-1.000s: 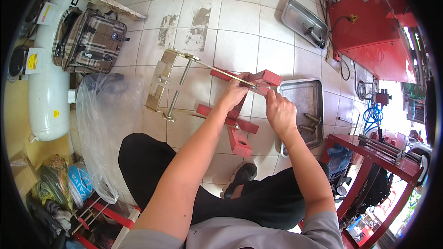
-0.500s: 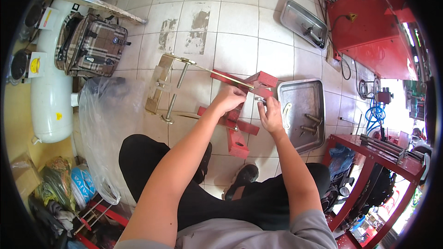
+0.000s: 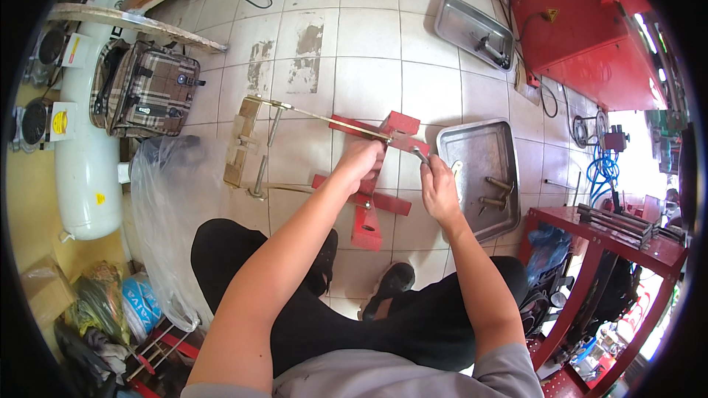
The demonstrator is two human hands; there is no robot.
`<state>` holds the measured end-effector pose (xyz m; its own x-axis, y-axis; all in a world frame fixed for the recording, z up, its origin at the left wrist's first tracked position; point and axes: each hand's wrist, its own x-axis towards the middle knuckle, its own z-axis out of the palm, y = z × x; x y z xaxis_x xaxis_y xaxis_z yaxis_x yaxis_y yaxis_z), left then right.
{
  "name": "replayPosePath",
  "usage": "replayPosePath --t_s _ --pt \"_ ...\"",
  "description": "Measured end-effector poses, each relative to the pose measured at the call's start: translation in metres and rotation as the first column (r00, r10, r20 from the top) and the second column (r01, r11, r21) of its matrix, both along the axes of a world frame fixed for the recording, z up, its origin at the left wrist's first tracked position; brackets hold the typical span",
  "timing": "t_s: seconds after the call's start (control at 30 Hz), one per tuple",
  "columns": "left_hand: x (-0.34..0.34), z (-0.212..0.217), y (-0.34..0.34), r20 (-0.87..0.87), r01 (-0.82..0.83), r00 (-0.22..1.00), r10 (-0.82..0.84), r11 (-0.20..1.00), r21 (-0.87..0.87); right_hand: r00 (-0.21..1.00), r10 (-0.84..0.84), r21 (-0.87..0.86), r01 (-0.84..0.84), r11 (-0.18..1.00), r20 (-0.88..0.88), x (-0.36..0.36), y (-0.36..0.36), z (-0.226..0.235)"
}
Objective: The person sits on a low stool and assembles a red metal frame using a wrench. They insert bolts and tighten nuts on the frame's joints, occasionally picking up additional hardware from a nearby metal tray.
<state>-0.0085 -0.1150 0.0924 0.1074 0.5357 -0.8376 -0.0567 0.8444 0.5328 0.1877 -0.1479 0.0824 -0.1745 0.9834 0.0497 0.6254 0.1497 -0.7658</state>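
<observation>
Since one second ago, the left hand [image 3: 360, 163] has slid from on top of the long thin rod's [image 3: 335, 121] end to just below it. Its fingers curl in, but I cannot tell if they pinch anything. The right hand [image 3: 441, 190] pinches a shiny metal tool [image 3: 420, 153]. Under both hands is the red stand [image 3: 391, 202], near the gray tray [image 3: 479, 151].

a red machine [image 3: 582, 55], workbench [image 3: 558, 220] and metal tray [image 3: 481, 156] show a workshop.
</observation>
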Motion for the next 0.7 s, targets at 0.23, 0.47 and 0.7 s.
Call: replayPosePath --t_s 0.23,0.47,0.7 --pt "0.019 -0.017 -0.009 0.013 -0.198 0.98 0.197 0.973 0.12 0.983 0.056 -0.047 -0.048 0.998 0.177 0.012 -0.003 -0.017" --pt "0.02 -0.039 -0.005 -0.114 -0.174 0.963 0.243 0.888 0.425 0.969 0.047 -0.14 -0.013 0.99 0.241 0.013 0.002 -0.019" --pt "0.014 -0.016 -0.013 -0.261 -0.004 0.947 0.187 0.819 0.574 0.995 -0.096 -0.438 0.092 0.894 0.013 -0.002 0.006 -0.024"
